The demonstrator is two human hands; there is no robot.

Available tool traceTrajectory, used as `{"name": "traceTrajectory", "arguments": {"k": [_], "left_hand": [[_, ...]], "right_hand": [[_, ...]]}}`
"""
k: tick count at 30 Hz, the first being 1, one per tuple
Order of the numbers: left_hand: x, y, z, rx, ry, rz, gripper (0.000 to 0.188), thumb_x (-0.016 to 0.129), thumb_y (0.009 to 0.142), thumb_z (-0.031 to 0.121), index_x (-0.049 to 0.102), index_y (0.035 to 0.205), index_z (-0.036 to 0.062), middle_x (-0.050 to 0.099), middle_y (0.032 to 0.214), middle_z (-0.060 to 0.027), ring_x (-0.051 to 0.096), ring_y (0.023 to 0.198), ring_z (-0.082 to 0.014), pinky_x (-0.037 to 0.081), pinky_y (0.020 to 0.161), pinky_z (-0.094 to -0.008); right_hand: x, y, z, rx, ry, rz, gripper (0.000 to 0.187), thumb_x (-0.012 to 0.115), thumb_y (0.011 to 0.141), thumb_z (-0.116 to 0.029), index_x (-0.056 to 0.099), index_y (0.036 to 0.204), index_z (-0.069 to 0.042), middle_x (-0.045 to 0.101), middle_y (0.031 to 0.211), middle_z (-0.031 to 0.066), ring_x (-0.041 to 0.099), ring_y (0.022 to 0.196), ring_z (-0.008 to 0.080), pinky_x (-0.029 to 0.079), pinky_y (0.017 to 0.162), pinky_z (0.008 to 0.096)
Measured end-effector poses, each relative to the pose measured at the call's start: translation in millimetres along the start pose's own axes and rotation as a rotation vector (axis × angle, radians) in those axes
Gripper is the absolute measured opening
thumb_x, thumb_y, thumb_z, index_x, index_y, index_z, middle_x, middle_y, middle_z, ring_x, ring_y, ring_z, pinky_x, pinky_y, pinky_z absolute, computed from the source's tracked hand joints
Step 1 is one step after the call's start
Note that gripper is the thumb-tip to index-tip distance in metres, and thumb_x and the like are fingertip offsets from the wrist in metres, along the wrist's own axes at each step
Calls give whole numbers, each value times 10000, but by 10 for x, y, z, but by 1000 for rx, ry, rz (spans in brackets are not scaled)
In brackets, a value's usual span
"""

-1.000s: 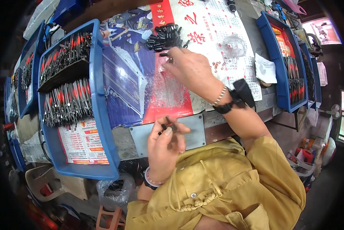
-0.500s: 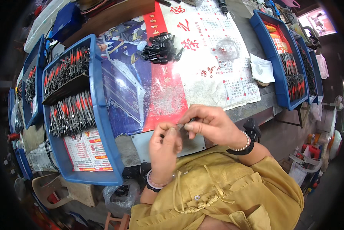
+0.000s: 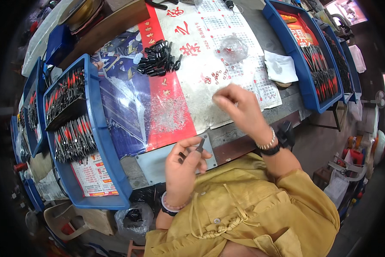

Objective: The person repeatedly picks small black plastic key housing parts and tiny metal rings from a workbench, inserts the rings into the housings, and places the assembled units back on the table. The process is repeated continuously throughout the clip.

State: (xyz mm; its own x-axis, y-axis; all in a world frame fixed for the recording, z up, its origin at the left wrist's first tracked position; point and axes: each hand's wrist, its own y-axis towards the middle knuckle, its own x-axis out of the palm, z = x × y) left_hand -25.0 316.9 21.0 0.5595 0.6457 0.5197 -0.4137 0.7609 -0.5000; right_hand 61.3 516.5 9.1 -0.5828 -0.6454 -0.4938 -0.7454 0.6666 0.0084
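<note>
Left hand (image 3: 180, 171) pinches a slim dark piece (image 3: 200, 145) between thumb and fingers, a second dark end jutting from its curled fingers; the right hand (image 3: 246, 112), which met it half a second ago, is now apart, ahead and to its right, so the left alone bears the piece, and I cannot tell whether the right's bent fingers hold anything. Ahead of the grip spreads a glossy printed sheet (image 3: 194, 96); to its left stands a smooth blue plastic tray (image 3: 101, 132) of slender black-and-red tools (image 3: 74, 138); partly behind it lies a flat grey plate (image 3: 154, 169). Farther ahead sit a heap of elongated black parts (image 3: 158, 60) and, beyond the right hand, crumpled clear plastic (image 3: 233, 47), then, nearer that hand, tiny reddish rings (image 3: 208, 79); pale grit (image 3: 166, 113) dusts the red strip
</note>
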Motion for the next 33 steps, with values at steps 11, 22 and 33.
{"name": "traceTrajectory", "arguments": {"k": [11, 22, 33], "left_hand": [[-99, 21, 47, -76, -332, -135, 215, 521, 949, 98, 528, 1147, 14, 625, 911, -90, 517, 626, -75, 430, 546, -198], [-26, -20, 97, 133, 50, -49, 226, 535, 934, 55, 491, 1152, 19, 653, 905, -117, 464, 583, -30, 374, 524, -164], [-14, -61, 80, 244, 142, -28, 165, 559, 921, 23, 482, 1065, 2, 642, 967, -96, 577, 773, -58, 449, 594, -183]], "right_hand": [[115, 415, 430, -130, -430, 112, 79, 600, 788, -70, 566, 773, -1, 600, 752, 155, 589, 695, 344, 470, 632, 402], [61, -81, -186, 283, 701, -196, 153, 631, 857, 2, 622, 1001, 53, 651, 900, 70, 670, 802, 150, 552, 717, 249], [258, -248, -398, 338, 837, -360, 123, 588, 905, -41, 621, 981, 50, 633, 839, 54, 611, 724, 104, 506, 659, 234]]}}
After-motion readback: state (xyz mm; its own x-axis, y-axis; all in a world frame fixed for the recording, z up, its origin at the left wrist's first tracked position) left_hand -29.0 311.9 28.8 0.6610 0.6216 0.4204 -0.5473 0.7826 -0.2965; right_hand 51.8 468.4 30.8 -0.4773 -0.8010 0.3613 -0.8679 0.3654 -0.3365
